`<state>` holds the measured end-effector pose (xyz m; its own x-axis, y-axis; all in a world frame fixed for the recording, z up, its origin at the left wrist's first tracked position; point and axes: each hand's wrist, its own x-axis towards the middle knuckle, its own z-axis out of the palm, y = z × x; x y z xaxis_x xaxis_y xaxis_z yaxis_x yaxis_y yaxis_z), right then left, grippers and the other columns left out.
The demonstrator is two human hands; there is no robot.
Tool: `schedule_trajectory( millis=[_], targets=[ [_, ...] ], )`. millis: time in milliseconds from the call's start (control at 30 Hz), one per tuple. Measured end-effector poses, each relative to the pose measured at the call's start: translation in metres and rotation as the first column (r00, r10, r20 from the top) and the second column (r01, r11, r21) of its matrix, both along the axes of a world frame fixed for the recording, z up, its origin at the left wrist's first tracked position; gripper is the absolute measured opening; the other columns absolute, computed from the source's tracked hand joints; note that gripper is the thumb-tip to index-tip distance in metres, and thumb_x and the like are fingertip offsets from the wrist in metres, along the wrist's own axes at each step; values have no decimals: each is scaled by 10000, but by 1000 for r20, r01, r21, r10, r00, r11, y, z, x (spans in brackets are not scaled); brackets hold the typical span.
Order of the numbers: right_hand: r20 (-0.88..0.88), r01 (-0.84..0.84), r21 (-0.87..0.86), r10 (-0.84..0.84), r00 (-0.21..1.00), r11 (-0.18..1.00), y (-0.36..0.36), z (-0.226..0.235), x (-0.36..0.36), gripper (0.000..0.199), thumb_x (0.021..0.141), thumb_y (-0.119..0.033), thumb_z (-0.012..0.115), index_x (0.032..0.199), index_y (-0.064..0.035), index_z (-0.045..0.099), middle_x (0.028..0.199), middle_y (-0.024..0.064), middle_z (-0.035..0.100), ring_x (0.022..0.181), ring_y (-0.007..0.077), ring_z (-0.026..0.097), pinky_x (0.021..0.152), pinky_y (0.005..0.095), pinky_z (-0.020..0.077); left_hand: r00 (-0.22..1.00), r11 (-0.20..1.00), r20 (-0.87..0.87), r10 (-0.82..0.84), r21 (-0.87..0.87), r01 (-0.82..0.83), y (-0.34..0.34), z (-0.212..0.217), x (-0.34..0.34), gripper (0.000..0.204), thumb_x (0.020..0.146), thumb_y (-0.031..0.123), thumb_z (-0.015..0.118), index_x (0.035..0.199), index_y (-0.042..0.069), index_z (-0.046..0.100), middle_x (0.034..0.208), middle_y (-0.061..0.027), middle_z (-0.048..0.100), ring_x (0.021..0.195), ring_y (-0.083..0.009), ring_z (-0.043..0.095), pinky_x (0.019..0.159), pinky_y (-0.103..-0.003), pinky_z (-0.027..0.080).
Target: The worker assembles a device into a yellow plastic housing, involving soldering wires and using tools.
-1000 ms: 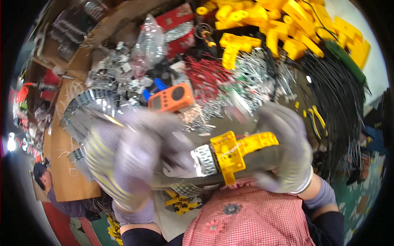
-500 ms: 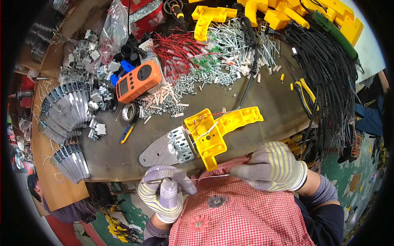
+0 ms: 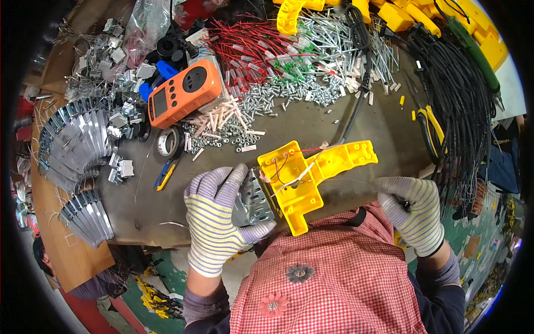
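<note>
My left hand point(image 3: 217, 220), in a striped knit glove, grips the perforated metal bracket point(image 3: 259, 200) between thumb and fingers. The hand covers most of the flat metal plate. Joined to the bracket is a yellow plastic housing half point(image 3: 300, 203), lying open side up on the table. Red, white and dark wires point(image 3: 300, 177) lie inside it, and a black cable point(image 3: 351, 119) runs from it. My right hand point(image 3: 414, 214), gloved too, is closed at the right of the housing. A thin wire point(image 3: 350, 180) leads to its fingers; a small dark thing shows between them.
An orange meter point(image 3: 184, 97), screws, red leads and white tubes lie at the back. Black tape point(image 3: 169, 143) and a utility knife point(image 3: 166, 176) lie left of the housing. Metal plates point(image 3: 86, 217) fan out at left. Yellow-handled pliers point(image 3: 433, 131) and black cables point(image 3: 453, 111) lie at right.
My left hand has gone from the wire up onto the metal bracket. My right hand has moved right and slightly up, away from the left. The view has shifted slightly.
</note>
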<state>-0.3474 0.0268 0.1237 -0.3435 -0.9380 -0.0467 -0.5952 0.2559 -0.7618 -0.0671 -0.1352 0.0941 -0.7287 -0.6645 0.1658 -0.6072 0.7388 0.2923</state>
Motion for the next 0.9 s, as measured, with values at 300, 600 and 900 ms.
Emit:
schedule_trajectory(
  millis=[300,600,900],
  targets=[
    [-201,-227,-88,206,958,970,-17,-19,33,244,819,-164,700,1055,-124,746,670,65,642,562,269,602,536,390,475,999,1000,-39,24,4,-24,1,-5,2,917,559,646,815,1261,81,644,1134,-110,579,1051,-314,527,954,-476,397],
    [-397,-288,6,267,878,958,-21,-5,35,273,807,-179,714,1076,-145,748,697,51,636,591,262,590,563,388,463,999,999,-34,31,10,-30,2,-5,4,915,558,647,816,1265,91,647,1146,-108,571,1064,-312,517,956,-474,393],
    [396,-188,138,120,910,972,-33,3,17,263,860,-48,644,1102,5,731,831,128,742,738,147,698,716,280,542,999,999,-35,37,7,-37,3,-5,4,898,567,639,813,1279,117,648,1163,-92,570,1085,-304,521,970,-476,390]
  ],
)
